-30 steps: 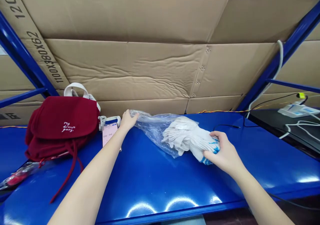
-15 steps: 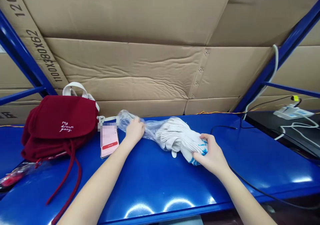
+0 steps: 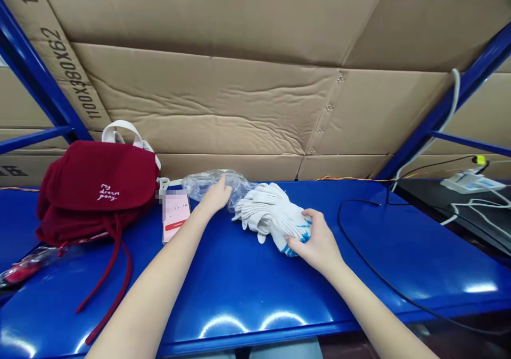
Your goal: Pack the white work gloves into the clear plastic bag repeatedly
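A bundle of white knitted work gloves with blue-marked cuffs lies on the blue shelf. My right hand grips the cuff end, thumb in front and fingers behind. Left of the gloves, a crumpled clear plastic bag lies along the back, its right end against the glove fingertips. My left hand rests on the bag, index finger stretched forward and thumb apart; the other fingers are mostly hidden. Just left of that hand is a phone with a lit pink screen.
A dark red backpack with dangling straps stands at the left on the blue shelf. Cardboard lines the back. A black cable curves across the right side, near a white device with cords.
The gloves have come out of the plastic bag and shifted left with my right hand. My left hand's grip on the bag has loosened, its index finger now extended.
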The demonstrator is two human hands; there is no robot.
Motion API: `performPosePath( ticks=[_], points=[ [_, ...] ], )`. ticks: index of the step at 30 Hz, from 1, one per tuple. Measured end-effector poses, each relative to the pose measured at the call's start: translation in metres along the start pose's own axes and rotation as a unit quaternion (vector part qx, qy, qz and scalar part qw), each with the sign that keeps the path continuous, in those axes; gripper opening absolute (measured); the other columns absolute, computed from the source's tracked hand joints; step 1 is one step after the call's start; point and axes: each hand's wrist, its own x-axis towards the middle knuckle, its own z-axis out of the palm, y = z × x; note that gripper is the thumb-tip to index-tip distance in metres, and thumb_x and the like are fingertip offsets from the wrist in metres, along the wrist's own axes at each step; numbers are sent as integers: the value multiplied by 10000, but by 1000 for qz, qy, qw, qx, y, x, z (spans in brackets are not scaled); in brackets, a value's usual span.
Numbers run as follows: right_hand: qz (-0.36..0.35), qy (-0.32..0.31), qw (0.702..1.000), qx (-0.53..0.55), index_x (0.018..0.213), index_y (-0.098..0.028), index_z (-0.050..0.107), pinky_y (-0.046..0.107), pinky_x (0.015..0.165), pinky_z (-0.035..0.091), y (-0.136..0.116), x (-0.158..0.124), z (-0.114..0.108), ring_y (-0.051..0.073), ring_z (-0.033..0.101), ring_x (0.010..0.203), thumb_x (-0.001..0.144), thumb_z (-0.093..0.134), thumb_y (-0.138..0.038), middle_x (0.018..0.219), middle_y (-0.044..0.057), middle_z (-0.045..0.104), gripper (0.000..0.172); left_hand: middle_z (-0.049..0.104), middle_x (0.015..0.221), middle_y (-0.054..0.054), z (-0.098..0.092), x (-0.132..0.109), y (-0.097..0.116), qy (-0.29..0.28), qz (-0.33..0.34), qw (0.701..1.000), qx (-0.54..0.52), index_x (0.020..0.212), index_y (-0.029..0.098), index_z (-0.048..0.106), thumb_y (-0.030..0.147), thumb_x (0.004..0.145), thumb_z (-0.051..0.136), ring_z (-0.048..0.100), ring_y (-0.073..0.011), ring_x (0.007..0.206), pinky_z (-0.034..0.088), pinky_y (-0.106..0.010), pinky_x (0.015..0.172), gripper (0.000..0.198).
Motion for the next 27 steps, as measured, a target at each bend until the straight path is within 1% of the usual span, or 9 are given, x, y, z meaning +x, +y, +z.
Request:
performPosePath(
  ticks=[4,6,7,10,13,15,19,23,27],
  points=[
    [5,-37,999,-26,1248,-124,396,442,809,474,-29,0,7,361,520,1107,631,633,-534,1237,198,501,778,601,1063,-110,-10,-35,20,106,187,951,222,1108,178,548,275,830,489,505,-282,1075,378,-421,933,300],
    [-15,-61,998,-29,1316,-124,361,452,823,462,-40,0,9,374,485,1145,640,625,-594,1272,206,478,864,581,921,-70,-9,-57,24,104,252,934,229,939,187,562,279,831,486,536,-230,917,428,-379,837,161],
    [-31,-74,997,-22,1343,-134,345,448,821,459,-44,0,10,369,483,1146,659,609,-609,1272,199,482,873,565,859,-47,-7,-67,23,63,261,940,212,879,195,554,287,826,503,541,-205,841,447,-351,775,118],
    [-83,-105,990,41,1328,-188,406,402,798,456,-48,9,14,295,549,1048,796,485,-551,1177,141,561,649,537,881,-35,7,-90,13,-36,234,964,120,862,202,543,320,778,587,546,-176,809,472,-298,677,151],
    [-64,-95,984,138,1037,-203,595,333,702,456,-43,29,22,203,591,784,830,436,-436,907,65,635,349,498,974,-52,18,-99,2,-27,185,982,39,926,200,519,308,713,662,541,-184,884,495,-301,689,279],
    [-28,-88,977,194,833,-199,600,306,648,447,-37,43,28,174,565,680,771,482,-387,786,36,622,231,491,1000,-55,21,-101,-3,-22,150,988,-15,948,197,503,297,690,683,541,-185,914,505,-303,700,331],
    [-35,-103,957,269,795,-198,576,296,682,439,-30,60,33,165,553,729,660,538,-320,811,20,610,186,496,1084,-72,22,-98,-7,-18,86,992,-91,1011,196,485,315,634,733,544,-187,934,509,-287,685,466],
    [-43,-124,949,287,685,-201,519,279,630,402,-32,61,33,158,501,697,630,516,-289,711,-7,529,104,554,919,-36,20,-90,-10,-46,26,984,-169,923,185,520,340,771,569,563,-148,784,497,-280,667,222],
    [-48,-137,947,286,622,-212,435,259,575,336,-33,60,36,137,417,623,612,468,-262,638,-31,445,61,560,857,-9,16,-82,-13,-72,36,985,-153,882,189,523,239,723,590,555,-134,777,464,-250,682,179]
  ],
)
